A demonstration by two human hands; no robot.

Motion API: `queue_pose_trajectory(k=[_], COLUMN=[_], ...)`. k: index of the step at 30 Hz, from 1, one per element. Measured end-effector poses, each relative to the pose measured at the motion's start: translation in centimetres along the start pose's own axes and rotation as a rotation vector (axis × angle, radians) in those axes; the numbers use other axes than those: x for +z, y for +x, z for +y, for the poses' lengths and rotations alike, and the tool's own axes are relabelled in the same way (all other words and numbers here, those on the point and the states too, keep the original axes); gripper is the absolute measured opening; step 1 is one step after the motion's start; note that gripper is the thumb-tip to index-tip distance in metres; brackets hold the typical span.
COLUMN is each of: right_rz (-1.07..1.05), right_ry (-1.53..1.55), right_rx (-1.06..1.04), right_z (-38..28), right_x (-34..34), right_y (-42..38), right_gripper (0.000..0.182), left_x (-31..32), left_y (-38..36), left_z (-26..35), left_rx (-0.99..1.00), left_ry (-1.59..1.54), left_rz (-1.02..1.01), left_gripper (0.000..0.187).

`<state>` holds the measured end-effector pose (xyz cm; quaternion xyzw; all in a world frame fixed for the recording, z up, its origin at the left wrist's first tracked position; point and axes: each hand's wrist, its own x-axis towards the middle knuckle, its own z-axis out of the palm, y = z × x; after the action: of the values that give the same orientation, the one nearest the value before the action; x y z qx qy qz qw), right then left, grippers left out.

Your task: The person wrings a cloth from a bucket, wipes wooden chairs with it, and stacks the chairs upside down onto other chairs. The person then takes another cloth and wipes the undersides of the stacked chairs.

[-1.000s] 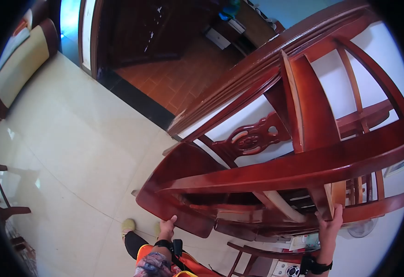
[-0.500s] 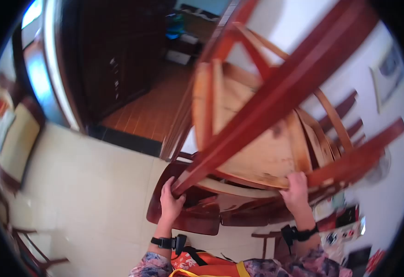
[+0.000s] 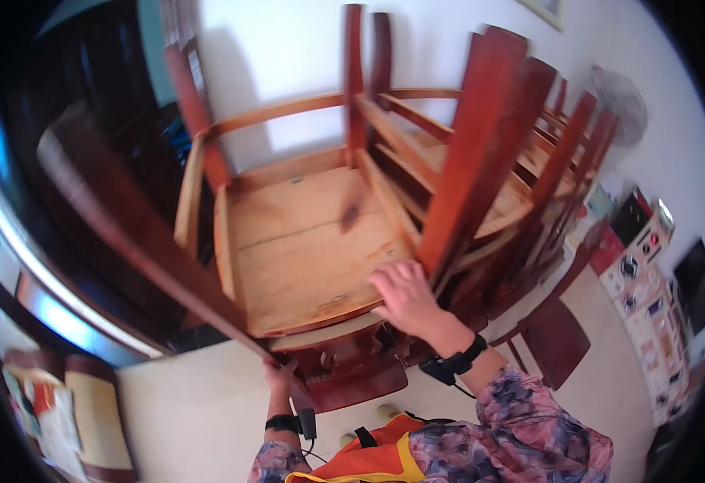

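Observation:
An upturned wooden chair shows its pale underside, with red-brown legs pointing up. My right hand rests on the front edge of its seat, near the base of the right front leg, fingers bent over the rim. Low at the left front corner, my left hand is at the foot of a long dark leg; its fingers are partly hidden and blurred. Beside this chair, to the right, stand more upturned chairs, close against it.
A bench with cushions is at the lower left, by a dark door. To the right are a standing chair, a fan and a long surface with boxes. A white wall rises behind.
The view has swung to the right. The upturned chair now appears straighter and farther left, its near leg at the left side. Both hands remain at its front edge.

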<state>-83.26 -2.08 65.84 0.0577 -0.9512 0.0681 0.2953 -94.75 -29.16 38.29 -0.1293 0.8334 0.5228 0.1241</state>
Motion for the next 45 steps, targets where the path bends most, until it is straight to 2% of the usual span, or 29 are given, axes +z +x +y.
queue_pose_trajectory(k=[1, 3, 5, 6, 8, 9, 11, 12, 13, 15, 16, 17, 18, 19, 20, 21, 22, 24, 25, 26, 27, 28, 31, 34, 36, 38, 42, 43, 45], right_rz=[0.071, 0.159, 0.403, 0.507, 0.65, 0.738, 0.844, 0.882, 0.911, 0.939, 0.926, 0.917, 0.908, 0.901, 0.886, 0.877, 0.78, 0.778, 0.731, 0.679, 0.787, 0.812, 0.887, 0.866, 0.906, 0.859, 0.748, 0.686, 0.668], right_ry=[0.058, 0.125, 0.401, 0.324, 0.456, 0.542, 0.479, 0.476, 0.426, 0.355, 0.277, 0.248, 0.215, 0.225, 0.244, 0.245, 0.496, 0.716, 0.783, 0.852, 0.885, 0.858, 0.857, 0.806, 0.859, 0.812, 0.861, 0.858, 1.008], right_rx=[0.0, 0.02, 0.143, 0.218, 0.603, 0.724, 0.817, 0.811, 0.818, 0.809, 0.88, 0.903, 0.929, 0.919, 0.841, 0.772, 0.651, 0.482, 0.597, 0.719, 0.704, 0.724, 0.675, 0.786, 0.688, 0.708, 0.692, 0.712, 0.633], right_z=[-0.9, 0.4, 3.5, 6.2, 12.1, 15.9, 23.1, 27.1, 29.8, 35.3, 37.9, 39.6, 41.1, 42.2, 43.2, 44.4, 45.5, 44.1, 44.0, 44.0, 44.1, 44.2, 43.7, 43.5, 43.4, 43.7, 44.2, 44.5, 45.4], right_x=[-1.0, -3.1, -5.1, -6.2, -7.1, -7.3, -8.1, -8.0, -9.0, -10.6, -11.7, -13.1, -14.2, -14.7, -15.5, -16.5, -16.6, -17.1, -17.1, -16.9, -16.4, -16.2, -15.9, -15.9, -16.0, -16.5, -17.2, -17.2, -16.8], right_y=[-0.6, -2.0, -4.2, -5.3, -7.8, -8.9, -10.8, -12.1, -12.2, -12.5, -12.3, -11.7, -10.9, -9.7, -9.0, -8.8, -8.8, -6.9, -6.4, -6.2, -5.7, -5.6, -5.6, -5.8, -5.9, -6.0, -6.4, -6.4, -6.4], right_gripper=[0.044, 0.044, 0.036, 0.029, 0.022, 0.019, 0.017, 0.016, 0.016, 0.021, 0.035, 0.045, 0.055, 0.055, 0.064, 0.072, 0.079, 0.066, 0.056, 0.046, 0.028, 0.021, 0.021, 0.027, 0.029, 0.03, 0.032, 0.032, 0.032], left_x=[-0.3, -0.7, -1.6, -1.7, -1.8, -2.1, -1.8, -0.4, 2.0, 7.4, 10.2, 12.7, 15.5, 17.8, 19.5, 21.5, 23.0, 24.5, 24.6, 25.8, 26.6, 27.2, 28.1, 27.4, 27.1, 27.4, 27.9, 27.7, 28.0], left_y=[-0.6, -2.1, -2.5, -3.2, -4.7, -5.6, -8.0, -11.1, -14.5, -19.2, -20.5, -22.3, -23.8, -24.4, -24.1, -23.6, -23.1, -22.0, -22.3, -21.0, -20.4, -20.2, -20.5, -20.1, -20.1, -19.9, -19.3, -19.9, -19.7], left_z=[0.0, 0.7, -0.4, 0.1, 0.8, 1.5, 3.7, 7.0, 10.5, 17.4, 19.4, 22.7, 25.3, 27.3, 28.8, 30.0, 30.8, 32.5, 33.8, 33.4, 33.0, 32.7, 31.3, 30.9, 30.8, 30.7, 30.4, 30.9, 30.6], left_rx=[0.033, -0.212, -0.217, -0.223, -0.273, -0.276, -0.319, -0.333, -0.271, -0.024, 0.209, 0.199, 0.271, 0.35, 0.353, 0.509, 0.666, 0.588, 0.638, 0.696, 0.624, 0.553, 0.492, 0.418, 0.427, 0.383, 0.39, 0.333, 0.315], left_ry=[0.029, -0.132, -0.42, -0.342, -0.264, -0.251, 0.077, 0.019, 0.056, 0.045, 0.074, 0.06, -0.012, -0.077, -0.076, -0.022, 0.023, 0.026, 0.132, -0.032, -0.098, -0.162, -0.308, -0.232, -0.189, -0.132, -0.255, -0.16, -0.166], left_rz=[-0.008, -0.014, -0.114, -0.086, -0.056, -0.034, -0.537, -0.645, -0.754, -0.971, -0.967, -0.935, -0.87, -0.807, -0.814, -0.682, -0.547, -0.424, -0.329, -0.407, -0.457, -0.506, -0.477, -0.55, -0.568, -0.578, -0.619, -0.568, -0.506], left_gripper=[0.062, 0.074, 0.075, 0.075, 0.061, 0.061, 0.032, 0.026, 0.029, 0.052, 0.059, 0.069, 0.075, 0.081, 0.081, 0.085, 0.089, 0.091, 0.085, 0.07, 0.063, 0.056, 0.046, 0.045, 0.044, 0.046, 0.046, 0.043, 0.041])
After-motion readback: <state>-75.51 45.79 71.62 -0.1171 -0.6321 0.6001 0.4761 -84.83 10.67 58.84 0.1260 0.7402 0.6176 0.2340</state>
